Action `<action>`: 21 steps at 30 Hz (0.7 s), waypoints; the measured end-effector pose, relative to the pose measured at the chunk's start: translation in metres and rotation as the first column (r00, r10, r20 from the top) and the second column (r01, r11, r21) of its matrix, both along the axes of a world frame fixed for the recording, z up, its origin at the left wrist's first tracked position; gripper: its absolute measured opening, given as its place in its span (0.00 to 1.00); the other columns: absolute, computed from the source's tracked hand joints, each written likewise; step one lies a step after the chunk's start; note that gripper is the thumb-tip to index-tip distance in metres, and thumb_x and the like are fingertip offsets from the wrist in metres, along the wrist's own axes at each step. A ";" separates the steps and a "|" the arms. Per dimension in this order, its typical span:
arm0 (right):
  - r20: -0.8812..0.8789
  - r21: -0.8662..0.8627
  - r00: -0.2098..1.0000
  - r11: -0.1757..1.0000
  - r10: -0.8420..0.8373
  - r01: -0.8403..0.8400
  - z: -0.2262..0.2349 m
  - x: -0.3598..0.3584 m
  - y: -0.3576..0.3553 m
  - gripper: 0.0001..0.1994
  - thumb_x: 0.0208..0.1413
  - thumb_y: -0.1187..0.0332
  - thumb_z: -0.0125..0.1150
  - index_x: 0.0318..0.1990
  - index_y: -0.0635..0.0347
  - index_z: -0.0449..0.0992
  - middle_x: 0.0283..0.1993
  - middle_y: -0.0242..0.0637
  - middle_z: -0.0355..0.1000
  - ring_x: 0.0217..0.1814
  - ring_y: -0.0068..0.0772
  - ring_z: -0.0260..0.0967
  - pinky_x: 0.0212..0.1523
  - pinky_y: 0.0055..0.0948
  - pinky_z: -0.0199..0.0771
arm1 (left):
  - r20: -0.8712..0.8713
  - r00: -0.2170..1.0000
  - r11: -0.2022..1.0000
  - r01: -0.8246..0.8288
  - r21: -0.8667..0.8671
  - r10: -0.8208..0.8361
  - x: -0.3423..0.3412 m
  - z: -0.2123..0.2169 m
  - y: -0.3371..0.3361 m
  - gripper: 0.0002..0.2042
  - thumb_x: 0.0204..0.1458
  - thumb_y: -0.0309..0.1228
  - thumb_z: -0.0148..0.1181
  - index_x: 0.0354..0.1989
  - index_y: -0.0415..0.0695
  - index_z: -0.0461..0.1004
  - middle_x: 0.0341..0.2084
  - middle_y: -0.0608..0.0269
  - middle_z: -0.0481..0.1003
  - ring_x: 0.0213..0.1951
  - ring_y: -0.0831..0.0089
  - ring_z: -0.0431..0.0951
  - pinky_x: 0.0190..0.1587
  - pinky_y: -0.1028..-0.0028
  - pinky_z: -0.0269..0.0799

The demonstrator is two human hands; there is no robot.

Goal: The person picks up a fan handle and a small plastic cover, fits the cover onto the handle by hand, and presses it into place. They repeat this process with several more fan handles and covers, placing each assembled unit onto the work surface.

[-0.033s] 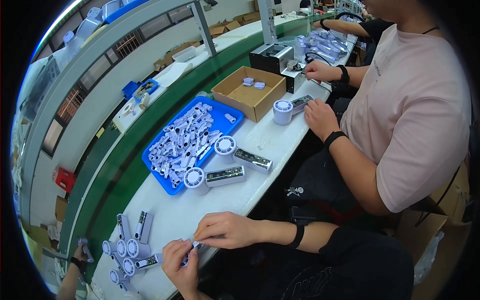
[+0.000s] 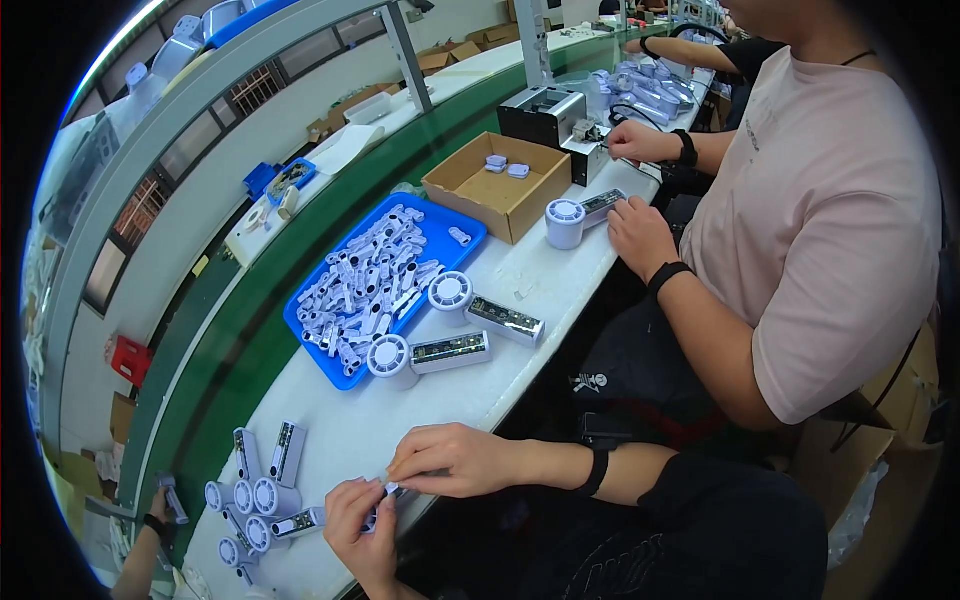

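Note:
My left hand is closed around a pale lavender handheld fan, of which only a bit of the round head shows between the fingers. My right hand meets it at the table's front edge, its fingers pinched together. A small pale piece shows between the fingertips of both hands; what the right fingers grip is mostly hidden. Left of my hands lie several fans with round vented heads and handles showing circuit boards. Two more such fans, one of them the nearer fan, lie beyond my hands.
A blue tray heaped with small lavender parts sits farther along the white table. Behind it stand a cardboard box and a black-and-silver machine. At right a co-worker holds a fan. A green conveyor runs alongside.

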State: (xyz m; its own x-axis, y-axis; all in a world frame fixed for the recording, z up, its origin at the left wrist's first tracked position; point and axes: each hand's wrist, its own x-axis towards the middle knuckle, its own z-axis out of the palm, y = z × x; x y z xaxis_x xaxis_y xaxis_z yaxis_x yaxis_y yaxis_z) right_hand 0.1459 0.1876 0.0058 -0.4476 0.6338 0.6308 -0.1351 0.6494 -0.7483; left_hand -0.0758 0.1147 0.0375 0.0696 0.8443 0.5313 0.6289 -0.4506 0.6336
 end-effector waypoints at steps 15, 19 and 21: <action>0.009 -0.014 1.000 1.000 0.007 -0.007 0.002 0.002 -0.001 0.09 0.64 0.71 0.69 0.49 0.61 0.87 0.48 0.38 0.82 0.52 0.40 0.81 0.52 0.35 0.81 | 0.018 1.000 1.000 -0.008 0.010 0.008 0.002 -0.002 0.000 0.10 0.50 0.19 0.72 0.41 0.35 0.85 0.40 0.54 0.84 0.51 0.55 0.81 0.58 0.60 0.75; 0.019 0.019 1.000 1.000 0.000 0.000 0.000 0.002 0.001 0.09 0.64 0.72 0.70 0.50 0.61 0.87 0.48 0.38 0.82 0.51 0.38 0.81 0.51 0.33 0.81 | 0.019 1.000 1.000 -0.010 0.011 0.010 0.002 -0.002 0.001 0.10 0.50 0.19 0.72 0.41 0.35 0.85 0.41 0.54 0.84 0.51 0.55 0.81 0.59 0.60 0.75; 0.019 0.024 1.000 1.000 -0.003 0.003 0.000 0.002 0.001 0.09 0.64 0.72 0.70 0.50 0.61 0.87 0.48 0.38 0.82 0.51 0.38 0.81 0.51 0.33 0.81 | 0.016 1.000 1.000 -0.012 0.009 0.012 0.002 -0.002 0.000 0.10 0.50 0.19 0.72 0.41 0.35 0.85 0.41 0.54 0.84 0.51 0.55 0.80 0.59 0.60 0.74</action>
State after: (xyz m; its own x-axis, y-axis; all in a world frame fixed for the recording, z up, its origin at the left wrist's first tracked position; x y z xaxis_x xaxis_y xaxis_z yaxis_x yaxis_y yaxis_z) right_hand 0.1477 0.1883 0.0058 -0.4581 0.6200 0.6370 -0.1186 0.6676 -0.7350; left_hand -0.0736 0.1147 0.0357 0.0512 0.8400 0.5402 0.6243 -0.4491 0.6391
